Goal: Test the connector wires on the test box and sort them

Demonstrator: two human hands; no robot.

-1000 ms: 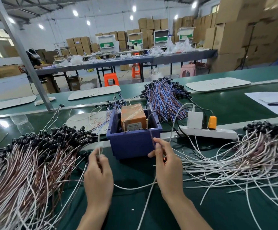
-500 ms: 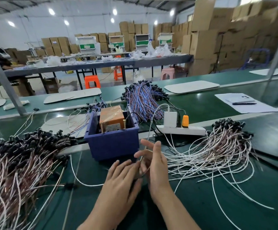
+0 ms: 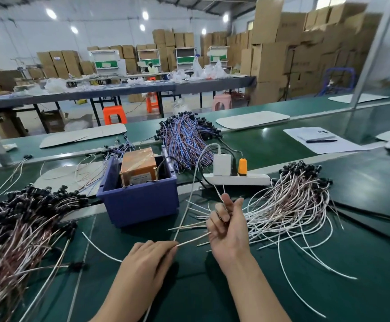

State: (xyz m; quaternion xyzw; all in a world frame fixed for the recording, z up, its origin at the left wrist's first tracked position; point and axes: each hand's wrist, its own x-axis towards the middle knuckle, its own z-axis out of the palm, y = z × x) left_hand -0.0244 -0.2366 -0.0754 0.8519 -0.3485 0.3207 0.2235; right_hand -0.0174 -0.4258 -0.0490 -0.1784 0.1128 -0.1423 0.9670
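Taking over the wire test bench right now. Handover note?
Left hand: flat on the belt, fingertips at a white wire; grip unclear.
Right hand: raised, fingers curled on wire.
Test box: in the blue bin, no held wire touching it.
Left wire pile is large; right wire pile is smaller, beside the right hand.
Done: can't tell which pile is tested.
Left: probably place this wire, then keep testing.

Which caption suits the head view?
Left hand and right hand hold a connector wire before the test box in its blue bin.
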